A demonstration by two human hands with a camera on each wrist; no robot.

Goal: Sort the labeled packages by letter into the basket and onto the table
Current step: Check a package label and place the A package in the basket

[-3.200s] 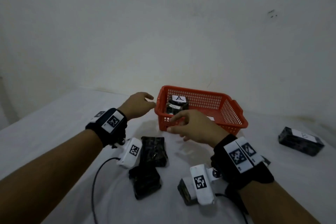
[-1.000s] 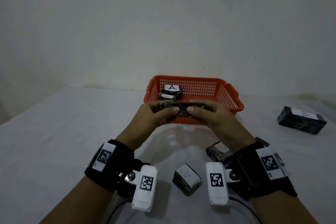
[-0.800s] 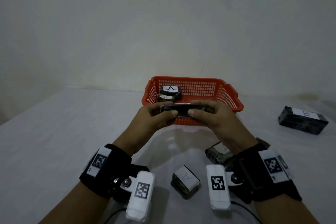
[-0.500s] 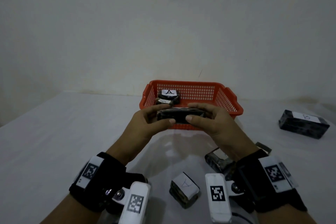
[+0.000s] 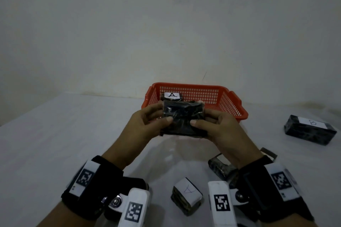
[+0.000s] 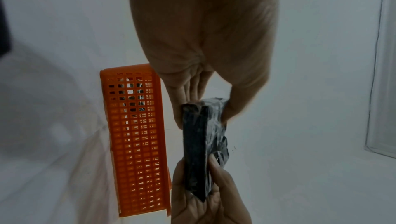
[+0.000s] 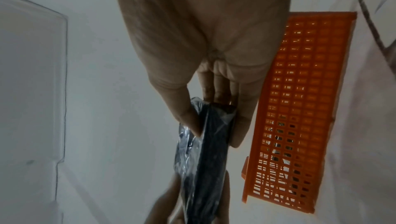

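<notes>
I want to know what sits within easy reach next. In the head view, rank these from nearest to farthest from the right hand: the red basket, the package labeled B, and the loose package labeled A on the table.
1. Red basket: just behind the right hand.
2. Loose package labeled A: on the table, toward the person, below the wrists.
3. Package labeled B: far off at the right edge.

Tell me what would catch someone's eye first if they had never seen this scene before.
Most striking is the dark plastic-wrapped package held up at centre, pinched at either end by the left hand and the right hand, with no label showing on the face toward the camera. Just behind it the orange basket stands out against the white table, with a package labelled A inside. Far right, a package labelled B lies alone.
</notes>
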